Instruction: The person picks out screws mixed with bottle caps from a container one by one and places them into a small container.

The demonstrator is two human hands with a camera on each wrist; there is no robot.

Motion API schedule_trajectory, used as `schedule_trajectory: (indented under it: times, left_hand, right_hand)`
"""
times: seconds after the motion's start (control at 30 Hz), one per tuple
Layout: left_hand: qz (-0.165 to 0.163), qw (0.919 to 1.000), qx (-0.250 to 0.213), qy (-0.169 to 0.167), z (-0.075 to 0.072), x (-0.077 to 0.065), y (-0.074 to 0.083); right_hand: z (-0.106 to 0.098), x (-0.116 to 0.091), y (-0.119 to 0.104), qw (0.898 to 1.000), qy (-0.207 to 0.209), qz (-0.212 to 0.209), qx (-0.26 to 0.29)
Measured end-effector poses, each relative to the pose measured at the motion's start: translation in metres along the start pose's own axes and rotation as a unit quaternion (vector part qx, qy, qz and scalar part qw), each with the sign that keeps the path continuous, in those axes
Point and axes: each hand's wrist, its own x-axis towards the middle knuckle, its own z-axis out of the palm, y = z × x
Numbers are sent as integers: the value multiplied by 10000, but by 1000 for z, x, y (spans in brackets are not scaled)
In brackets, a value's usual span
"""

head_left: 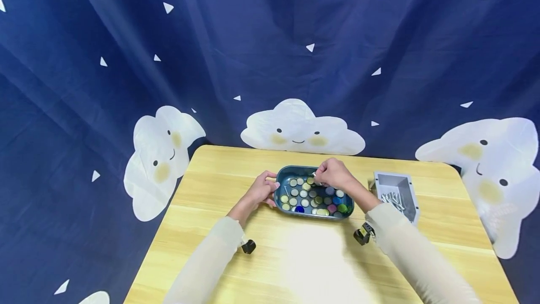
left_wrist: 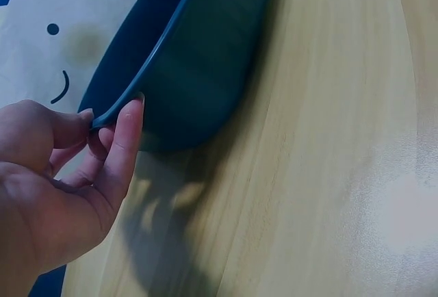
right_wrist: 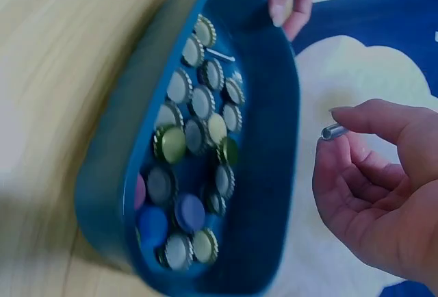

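A dark blue-green tray [head_left: 314, 216] with rounded ends holds many bottle caps [right_wrist: 202, 102], mostly pale, some blue, green and pink. One thin silver metal piece [right_wrist: 220, 55] lies among them near the left end. My left hand [head_left: 262, 188] pinches the tray's rim at that end between thumb and fingers. Over the tray's far side, my right hand [head_left: 334, 173] pinches a small silver metal rod [right_wrist: 333, 132] between thumb and fingertips; its round end shows a hollow. In the right wrist view the rod is apart from the tray, and the rest of it is hidden by the fingers.
To the right of the tray stands a grey box [head_left: 377, 177] with several silver metal pieces [head_left: 393, 199] inside; my right forearm partly covers its near side. Both stand on a light wooden table [head_left: 223, 172]. A blue curtain [head_left: 270, 60] with clouds hangs behind the table's far edge.
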Motion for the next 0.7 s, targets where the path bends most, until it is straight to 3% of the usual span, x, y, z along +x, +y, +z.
schedule_trajectory:
  times: [0.4,0.7]
  left_hand:
    - [75,10000,-12,-22,0,-3,-1]
    - [113,9999,-105,35,3,1,-7]
  right_hand:
    - [-43,-40,31,9994,335,31,-100]
    - [-70,-74,68,9989,382,244,-127]
